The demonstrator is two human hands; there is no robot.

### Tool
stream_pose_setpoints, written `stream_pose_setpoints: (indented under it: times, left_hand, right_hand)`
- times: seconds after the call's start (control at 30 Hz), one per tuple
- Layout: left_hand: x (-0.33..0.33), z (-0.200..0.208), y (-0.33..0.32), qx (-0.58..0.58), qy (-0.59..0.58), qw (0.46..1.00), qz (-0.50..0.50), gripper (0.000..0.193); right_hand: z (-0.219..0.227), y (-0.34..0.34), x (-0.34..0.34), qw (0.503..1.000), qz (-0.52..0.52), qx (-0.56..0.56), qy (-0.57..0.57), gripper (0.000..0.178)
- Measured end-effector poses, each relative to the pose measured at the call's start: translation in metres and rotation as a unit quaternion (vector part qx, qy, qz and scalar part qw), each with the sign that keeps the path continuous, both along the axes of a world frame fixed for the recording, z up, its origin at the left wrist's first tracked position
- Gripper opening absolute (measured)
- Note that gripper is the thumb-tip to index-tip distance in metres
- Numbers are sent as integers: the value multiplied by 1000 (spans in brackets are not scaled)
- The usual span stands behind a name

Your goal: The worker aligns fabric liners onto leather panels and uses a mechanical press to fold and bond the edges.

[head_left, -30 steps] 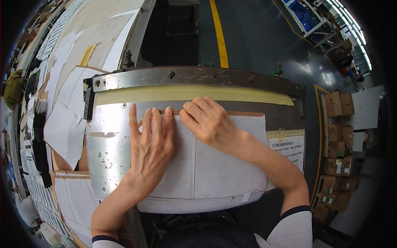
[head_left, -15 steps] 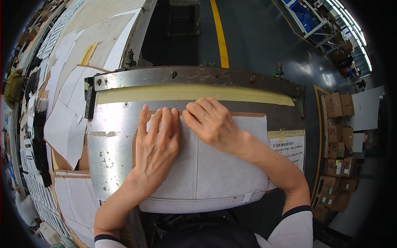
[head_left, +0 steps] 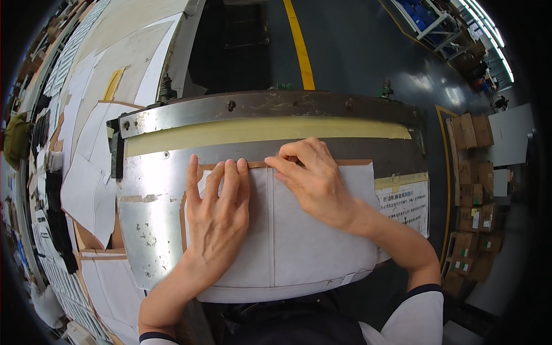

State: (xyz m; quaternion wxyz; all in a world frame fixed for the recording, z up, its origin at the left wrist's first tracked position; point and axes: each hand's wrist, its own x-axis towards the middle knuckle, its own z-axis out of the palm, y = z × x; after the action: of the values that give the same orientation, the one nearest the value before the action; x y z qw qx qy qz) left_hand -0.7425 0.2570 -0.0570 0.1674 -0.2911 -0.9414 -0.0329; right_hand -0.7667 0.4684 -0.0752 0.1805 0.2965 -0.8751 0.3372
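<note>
Watching white panel [head_left: 322, 247] at six o'clock: left hand [head_left: 218, 215] flat, little finger apart, at eight; right hand [head_left: 313, 178], three o'clock, bunched at brown edge [head_left: 353, 163] (can't tell if pinching). I'd press evenly.

Floor [head_left: 356, 57]: dark grey, glossy, beyond the fingers [head_left: 231, 178]; yellow line [head_left: 299, 46] runs along it. Right of fingers: stacked cardboard boxes [head_left: 474, 178]. Far ahead-right: metal rack [head_left: 440, 27], bright strip lights [head_left: 489, 34]. Ahead-left: pale table [head_left: 135, 17].
</note>
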Motion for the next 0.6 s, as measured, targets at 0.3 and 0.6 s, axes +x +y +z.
stream_pose_setpoints:
  times: [0.3, 0.6]
  left_hand:
    - [-2, 6, 0, 4, -23, 1000, 3, 60]
    - [1, 8, 1, 0, -32, 999, 2, 62]
  right_hand:
    - [5, -3, -3, 999, 25, 25, -30, 34]
    - [4, 1, -10, 995, 71, 53, 38, 32]
